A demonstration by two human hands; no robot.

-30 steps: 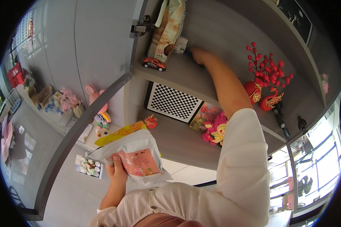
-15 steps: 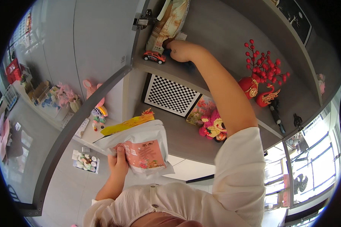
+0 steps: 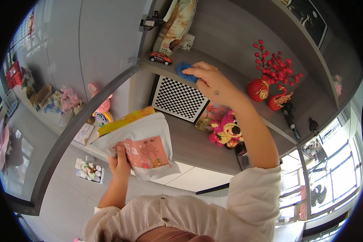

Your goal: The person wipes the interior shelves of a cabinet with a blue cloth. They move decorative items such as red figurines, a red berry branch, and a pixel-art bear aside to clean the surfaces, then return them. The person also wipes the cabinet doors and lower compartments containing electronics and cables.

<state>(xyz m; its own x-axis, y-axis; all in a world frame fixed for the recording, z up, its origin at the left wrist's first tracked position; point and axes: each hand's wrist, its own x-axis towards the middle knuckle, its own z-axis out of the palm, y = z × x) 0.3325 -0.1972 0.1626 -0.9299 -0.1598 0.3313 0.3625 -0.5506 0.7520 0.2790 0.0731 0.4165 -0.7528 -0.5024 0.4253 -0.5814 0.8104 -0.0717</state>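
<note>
Blue cloth (image 3: 184, 71) sits pinched by the right hand (image 3: 214, 82), fingers nearly closed, at the front of the shelf (image 3: 272, 118); left of them, a toy car (image 3: 161, 58). The left hand (image 3: 119, 160) clasps a white pouch (image 3: 147, 147).

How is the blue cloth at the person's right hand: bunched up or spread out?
Bunched up: the blue cloth shows as a small, crumpled lump at the right hand, with no flat sheet visible.

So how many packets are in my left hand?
2 visible: a pink-labelled white pouch in front, and a flat yellow packet behind it, mostly covered. Others could be hidden behind them.
</note>
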